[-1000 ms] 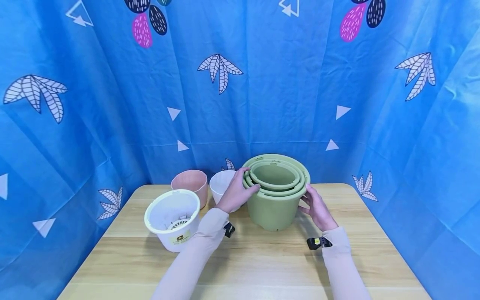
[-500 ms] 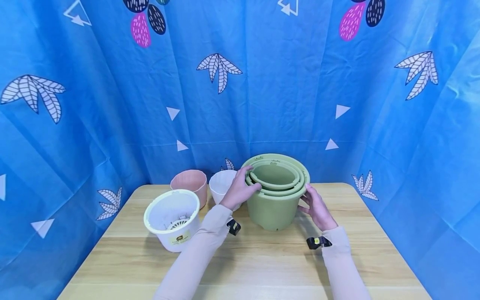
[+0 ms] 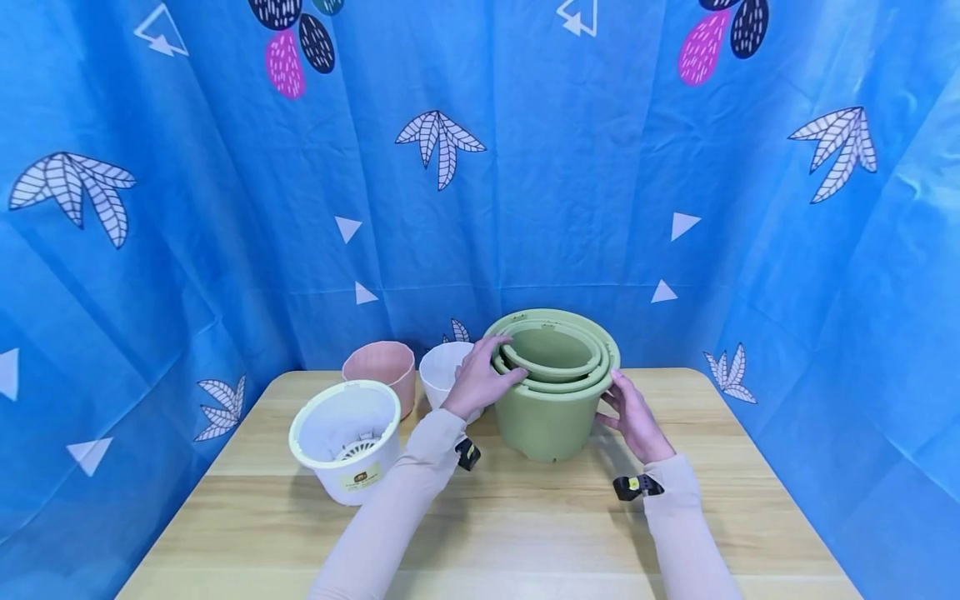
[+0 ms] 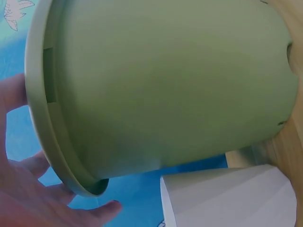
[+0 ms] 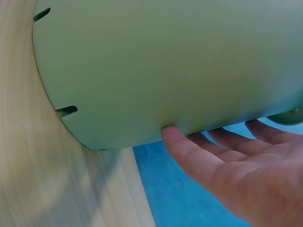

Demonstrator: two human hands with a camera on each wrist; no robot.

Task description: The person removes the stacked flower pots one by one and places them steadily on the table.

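Note:
A stack of nested green flower pots [image 3: 547,425] stands upright on the table, smaller pots sitting inside the largest. My left hand [image 3: 480,382] lies over the left side of the rims, thumb and fingers spread, fingertips right at the innermost pot's rim [image 3: 551,373]. In the left wrist view the left hand [image 4: 33,194] reaches past the outer rim [image 4: 40,109], its fingers stretched out. On the right, my right hand [image 3: 636,417] supports the largest pot's side, thumb near the rim. The right wrist view shows the right hand's extended fingers [image 5: 194,153] against the pot wall.
Left of the stack stand a white pot with a slotted bottom and a label [image 3: 345,479], a pink pot [image 3: 405,392] and a smaller white pot [image 3: 438,367]. The wooden table [image 3: 540,533] is enclosed by a blue patterned curtain [image 3: 562,183].
My left hand has shifted slightly right across the rims, toward the innermost pot. My right hand and the pots stay where they were.

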